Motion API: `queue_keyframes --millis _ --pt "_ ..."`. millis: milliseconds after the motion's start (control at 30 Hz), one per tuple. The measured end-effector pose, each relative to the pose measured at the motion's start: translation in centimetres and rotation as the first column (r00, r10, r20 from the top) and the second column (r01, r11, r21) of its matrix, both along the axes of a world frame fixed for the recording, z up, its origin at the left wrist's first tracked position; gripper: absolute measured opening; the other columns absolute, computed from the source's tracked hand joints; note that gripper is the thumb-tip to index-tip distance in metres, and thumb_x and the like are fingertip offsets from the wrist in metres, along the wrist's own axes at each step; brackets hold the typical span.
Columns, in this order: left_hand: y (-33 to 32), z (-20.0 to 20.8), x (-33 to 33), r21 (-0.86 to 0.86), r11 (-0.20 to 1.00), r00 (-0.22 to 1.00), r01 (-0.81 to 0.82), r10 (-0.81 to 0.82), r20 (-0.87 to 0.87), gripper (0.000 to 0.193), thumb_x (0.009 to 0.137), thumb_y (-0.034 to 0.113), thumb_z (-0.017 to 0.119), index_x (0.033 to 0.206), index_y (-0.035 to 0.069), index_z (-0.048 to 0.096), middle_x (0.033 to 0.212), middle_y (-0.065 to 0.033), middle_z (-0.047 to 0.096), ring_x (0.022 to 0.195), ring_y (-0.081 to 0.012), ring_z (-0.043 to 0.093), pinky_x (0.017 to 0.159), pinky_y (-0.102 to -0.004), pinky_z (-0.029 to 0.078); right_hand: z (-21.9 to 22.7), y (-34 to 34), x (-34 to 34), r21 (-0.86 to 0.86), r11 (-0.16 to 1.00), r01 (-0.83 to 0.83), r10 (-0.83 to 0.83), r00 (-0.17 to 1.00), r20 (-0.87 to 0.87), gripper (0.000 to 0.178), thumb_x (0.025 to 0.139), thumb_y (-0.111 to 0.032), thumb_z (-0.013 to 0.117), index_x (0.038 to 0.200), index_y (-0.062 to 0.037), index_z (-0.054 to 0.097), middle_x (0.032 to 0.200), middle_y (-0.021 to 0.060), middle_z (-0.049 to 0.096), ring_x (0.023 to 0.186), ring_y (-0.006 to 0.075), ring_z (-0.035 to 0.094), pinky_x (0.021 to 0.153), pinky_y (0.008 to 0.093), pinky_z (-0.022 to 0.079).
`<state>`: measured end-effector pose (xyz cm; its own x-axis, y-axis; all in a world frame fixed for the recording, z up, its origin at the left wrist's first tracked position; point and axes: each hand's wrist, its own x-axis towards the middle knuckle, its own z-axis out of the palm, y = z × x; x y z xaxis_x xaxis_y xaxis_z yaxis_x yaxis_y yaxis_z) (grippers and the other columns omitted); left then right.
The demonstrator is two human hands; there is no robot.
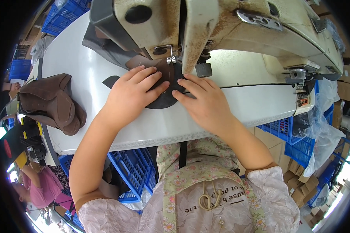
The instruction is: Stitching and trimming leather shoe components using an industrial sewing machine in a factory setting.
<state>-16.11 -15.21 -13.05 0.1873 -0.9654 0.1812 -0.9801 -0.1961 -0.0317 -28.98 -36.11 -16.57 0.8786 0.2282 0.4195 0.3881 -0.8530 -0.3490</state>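
A dark brown and black leather piece [164,101] lies flat on the white sewing table [144,136], under the needle area of a worn cream sewing machine [237,39]. My left hand [130,93] rests on its left part, palm down with the fingers stretched out. On its right side my right hand [206,99] touches the leather with spread fingertips, close below the metal presser foot [172,59]. Both hands press from above and grip nothing. More of the leather runs back to the far left behind the machine head, which partly hides it.
Stacked brown leather pieces [52,101] sit at the table's left edge. Blue plastic crates [134,171] stand below the front edge, with another crate [299,149] and clear plastic bags [321,132] at right. A person in pink [46,186] is at lower left.
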Motion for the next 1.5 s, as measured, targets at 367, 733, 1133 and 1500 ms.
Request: queue_keyframes --millis 367,733,1133,1500 --pt "-0.8 0.0 0.6 -0.053 0.998 0.999 -0.042 0.043 0.016 0.048 0.076 0.009 0.062 0.122 0.02 0.069 0.116 -0.0031 0.062 0.104 -0.0242 0.061 0.09 -0.0364 0.052 0.4 -0.1 1.2 0.045 0.998 0.039 -0.039 0.999 -0.002 0.022 0.08 -0.01 0.066 0.1 -0.0068 0.073 0.113 0.0093 0.064 0.111 0.0277 0.06 0.095 0.0431 0.047" --pt "-1.2 -0.1 1.2 -0.013 0.993 0.992 -0.114 0.113 -0.051 0.054 0.073 0.002 0.061 0.124 0.019 0.068 0.12 -0.0063 0.065 0.107 -0.0269 0.063 0.092 -0.038 0.051 0.4 -0.7 2.4 0.014 0.999 0.045 -0.045 0.999 0.011 0.024 0.077 -0.008 0.066 0.101 -0.0069 0.073 0.111 0.0087 0.064 0.112 0.0273 0.059 0.095 0.0433 0.046" --pt "-0.4 -0.7 1.7 -0.029 0.995 0.992 -0.101 0.098 -0.085 0.049 0.072 -0.003 0.062 0.117 0.012 0.071 0.122 -0.0094 0.067 0.116 -0.0286 0.062 0.094 -0.041 0.051 0.1 -0.3 2.1 0.019 0.998 0.06 -0.06 0.998 0.0 0.021 0.081 -0.01 0.063 0.099 -0.0032 0.071 0.1 0.0096 0.063 0.105 0.0266 0.058 0.09 0.0413 0.047" --pt "-1.9 -0.6 0.3 -0.115 0.978 0.984 -0.172 0.176 0.023 0.026 0.079 0.01 0.066 0.105 0.01 0.072 0.106 -0.002 0.063 0.097 -0.0203 0.061 0.076 -0.0341 0.054 0.3 -0.4 2.6 0.062 0.993 0.103 -0.099 0.993 -0.07 0.013 0.084 -0.011 0.061 0.086 -0.0018 0.07 0.099 0.0107 0.063 0.107 0.0282 0.059 0.091 0.0424 0.047"
